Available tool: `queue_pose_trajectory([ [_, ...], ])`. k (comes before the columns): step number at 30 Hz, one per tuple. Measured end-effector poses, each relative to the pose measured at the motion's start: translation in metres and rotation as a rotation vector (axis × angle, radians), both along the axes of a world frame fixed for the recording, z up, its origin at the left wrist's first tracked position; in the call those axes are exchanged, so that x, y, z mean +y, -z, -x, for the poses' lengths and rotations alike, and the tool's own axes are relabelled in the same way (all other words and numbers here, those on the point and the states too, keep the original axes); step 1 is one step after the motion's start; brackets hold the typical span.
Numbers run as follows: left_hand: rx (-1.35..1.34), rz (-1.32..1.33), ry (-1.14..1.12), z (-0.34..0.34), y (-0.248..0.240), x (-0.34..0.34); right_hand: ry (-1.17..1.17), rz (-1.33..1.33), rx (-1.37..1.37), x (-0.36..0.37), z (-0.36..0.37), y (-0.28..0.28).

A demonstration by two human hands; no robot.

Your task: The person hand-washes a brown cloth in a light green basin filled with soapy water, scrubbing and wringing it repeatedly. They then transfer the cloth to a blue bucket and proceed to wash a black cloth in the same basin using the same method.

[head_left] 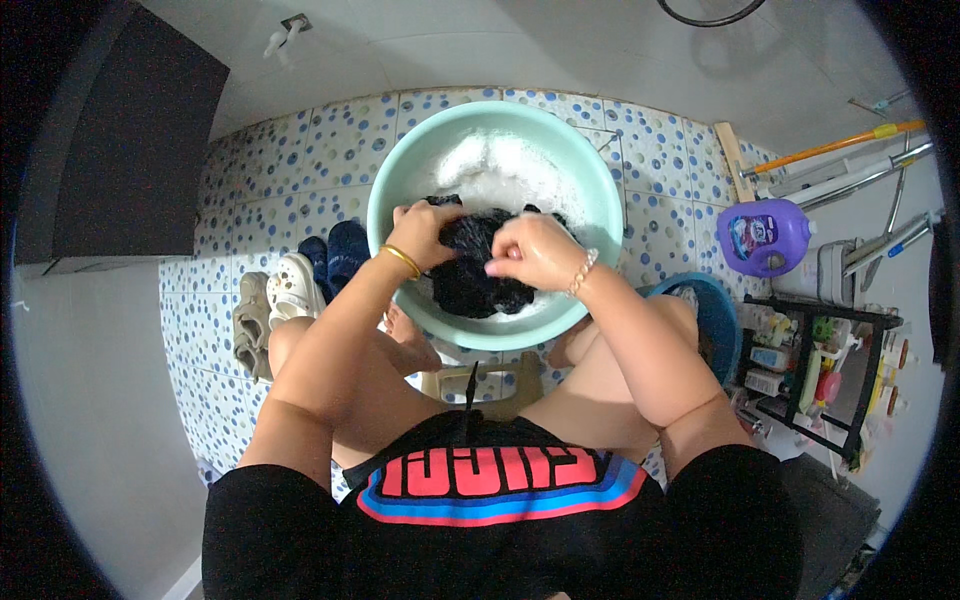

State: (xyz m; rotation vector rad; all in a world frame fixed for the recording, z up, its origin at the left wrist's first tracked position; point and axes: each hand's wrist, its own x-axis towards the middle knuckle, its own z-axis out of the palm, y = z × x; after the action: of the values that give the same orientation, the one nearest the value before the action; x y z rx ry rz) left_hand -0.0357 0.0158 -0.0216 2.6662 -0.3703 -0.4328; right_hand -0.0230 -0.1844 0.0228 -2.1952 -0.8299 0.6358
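Observation:
A round mint-green basin point(602, 185) stands on the floor before my knees, with white suds point(490, 160) in its far part. Wet black cloth point(470, 262) lies bunched across the basin's near half. On its left side my left hand point(420, 236), with a gold bracelet at the wrist, has its fingers closed on the cloth. My right hand point(540, 252), wearing a beaded bracelet, is curled like a fist at the cloth's right side, thumb toward the middle. Its fingertips are hidden, but the fabric runs up into its grip.
Several shoes, white clogs point(295, 288) among them, stand left of the basin. To the right are a purple detergent jug point(765, 238), a blue bucket point(725, 330) and a black rack point(850, 400) of bottles. Mop handles point(840, 150) lean at the right wall. A dark cabinet point(125, 140) hangs left.

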Motion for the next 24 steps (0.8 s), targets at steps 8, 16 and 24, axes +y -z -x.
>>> queue_pose_trajectory([
  [8,0.059,-0.308,-0.012,0.008,0.016,-0.024,0.184,0.632,-0.038,0.01,-0.003,0.03],
  [16,0.349,-0.32,-0.073,-0.022,0.073,-0.036,0.068,0.769,0.109,0.023,-0.018,0.089],
  [24,0.408,-0.142,-0.243,-0.053,0.108,-0.028,0.226,0.747,0.164,0.006,-0.051,0.129],
])
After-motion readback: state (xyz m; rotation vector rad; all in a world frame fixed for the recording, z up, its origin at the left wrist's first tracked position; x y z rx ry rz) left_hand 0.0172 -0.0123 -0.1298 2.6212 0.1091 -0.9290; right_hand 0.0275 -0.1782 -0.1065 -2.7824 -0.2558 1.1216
